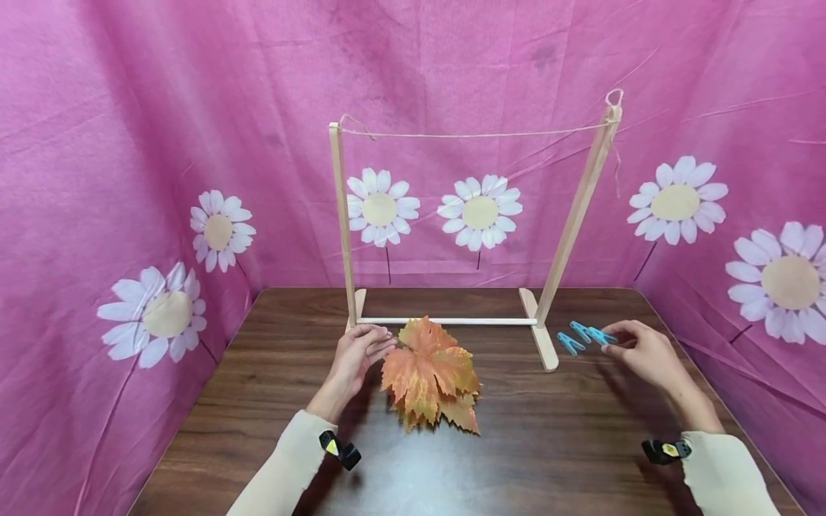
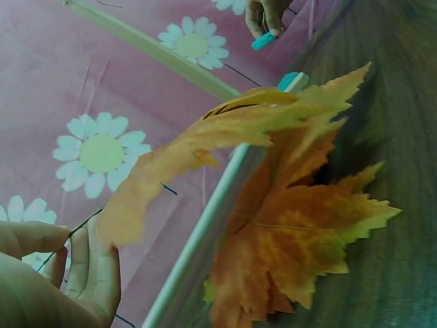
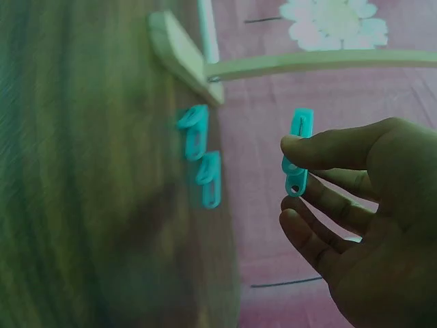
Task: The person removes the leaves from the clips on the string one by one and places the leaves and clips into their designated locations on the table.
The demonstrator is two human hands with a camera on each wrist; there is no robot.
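Note:
In the left wrist view my left hand [image 2: 61, 280] pinches the thin dark stem [image 2: 85, 221] of an orange-yellow artificial leaf [image 2: 174, 154]. This leaf is raised off the table, and another leaf [image 2: 293, 232] of the same kind lies beneath it. From the head view, the left hand [image 1: 351, 364] is beside the left edge of the leaves. Off to the right, thumb and fingers of my right hand [image 1: 645, 355] pinch a small blue clothespin [image 3: 299, 126], held above the tabletop. Two more clothespins [image 3: 196, 132] lie on the table nearby.
A wooden frame [image 1: 571, 226] with two posts stands at the back of the brown table [image 1: 258, 430]. Twine [image 1: 477, 135] stretches between the post tops, and a pale rod [image 1: 503, 322] joins the feet. Pink fabric [image 1: 426, 64] with daisies hangs behind and at both sides.

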